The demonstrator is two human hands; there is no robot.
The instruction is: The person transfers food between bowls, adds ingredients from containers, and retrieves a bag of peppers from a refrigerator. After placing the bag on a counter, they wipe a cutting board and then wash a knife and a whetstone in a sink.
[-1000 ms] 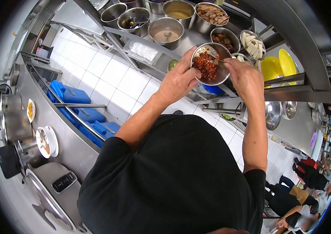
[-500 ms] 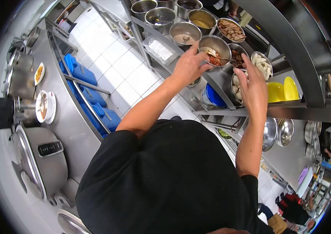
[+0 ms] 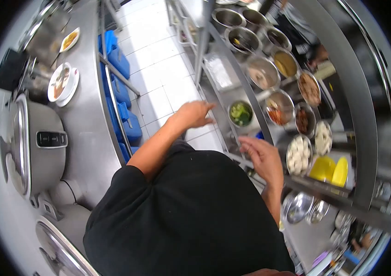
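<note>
Metal bowl (image 3: pixel 283 99) has moved onto the shelf (image 3: pixel 280 133) — left hand (image 3: pixel 191 115), right hand (image 3: pixel 265 157) loosely spread, blurred, apparently empty.

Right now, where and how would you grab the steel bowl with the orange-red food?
I'd pinch the rim of the steel bowl on the side facing the shelf's front edge, coming from there with the right hand, the nearer one. The round, open rim looks exposed there; the pale-liquid bowl and brown-food bowl crowd other sides.
</note>
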